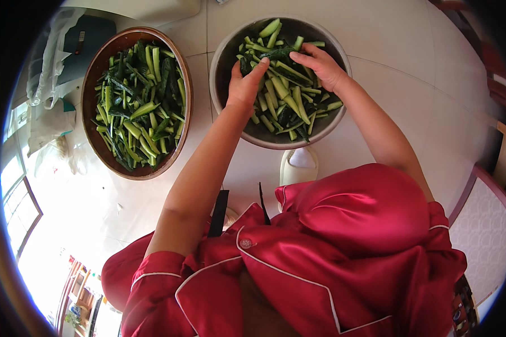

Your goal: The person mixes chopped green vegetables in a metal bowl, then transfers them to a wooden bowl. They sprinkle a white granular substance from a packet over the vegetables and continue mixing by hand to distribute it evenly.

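A round metal basin [280, 145] on the tiled floor holds many cut cucumber strips [280, 90], with dark green skin and pale flesh. Both hands are inside it, among the strips. My left hand [246, 82] is at the left part of the heap, thumb raised, fingers partly hidden by cucumber. At the upper right of the heap, my right hand [320, 65] has its thumb and fingers around cucumber pieces. To the left stands an oval brown basin [188, 101], heaped with more cucumber strips [139, 105].
Plastic bags [46, 71] and a dark container [88, 48] lie at the upper left. A slippered foot [299, 164] is just below the metal basin. A chair-like piece with a pale patterned panel [480, 227] stands at the right, and a pale rounded object [152, 8] at the top.
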### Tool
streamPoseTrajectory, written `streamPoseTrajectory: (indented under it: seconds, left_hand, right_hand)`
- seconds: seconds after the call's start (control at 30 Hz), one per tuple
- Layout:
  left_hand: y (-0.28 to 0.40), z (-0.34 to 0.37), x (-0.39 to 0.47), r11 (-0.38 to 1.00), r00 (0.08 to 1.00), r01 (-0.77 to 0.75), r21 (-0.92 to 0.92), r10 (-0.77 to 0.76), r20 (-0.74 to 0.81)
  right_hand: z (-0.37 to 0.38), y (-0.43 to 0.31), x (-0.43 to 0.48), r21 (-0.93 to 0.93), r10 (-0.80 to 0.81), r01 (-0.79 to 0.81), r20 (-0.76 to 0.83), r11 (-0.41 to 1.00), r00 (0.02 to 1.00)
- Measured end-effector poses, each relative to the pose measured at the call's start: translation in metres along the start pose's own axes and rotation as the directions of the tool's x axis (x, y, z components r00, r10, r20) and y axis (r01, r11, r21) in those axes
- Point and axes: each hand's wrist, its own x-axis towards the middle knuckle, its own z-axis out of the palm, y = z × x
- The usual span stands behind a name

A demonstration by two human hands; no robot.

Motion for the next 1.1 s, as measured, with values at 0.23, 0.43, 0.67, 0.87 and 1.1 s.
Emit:
streamPoseTrajectory:
  seconds: [0.23,0.43,0.67,0.87,1.1]
  left_hand:
    - [0.006,0.012,-0.033,0.993,0.994,0.099,-0.057,-0.096,0.055]
    - [0.021,0.004,-0.043,0.965,0.964,0.251,-0.080,-0.242,0.110]
    - [0.011,-0.007,-0.038,0.948,0.977,0.215,0.235,-0.206,-0.062]
    - [-0.063,-0.029,-0.010,0.647,0.964,-0.202,0.735,0.263,0.033]
    - [-0.025,-0.018,-0.038,0.823,0.974,-0.153,0.547,0.219,-0.058]
  right_hand:
    - [0.018,0.007,-0.038,-0.126,-0.249,0.241,-0.051,0.962,0.967]
    - [-0.003,0.022,-0.050,-0.709,-0.383,0.258,-0.018,0.656,0.924]
    - [0.017,0.040,-0.057,-0.948,-0.701,0.299,0.139,0.110,0.699]
    - [0.013,0.033,-0.051,-0.784,-0.508,0.249,-0.097,0.568,0.856]
    - [0.013,0.005,-0.057,-0.324,-0.167,0.092,-0.211,0.942,0.963]
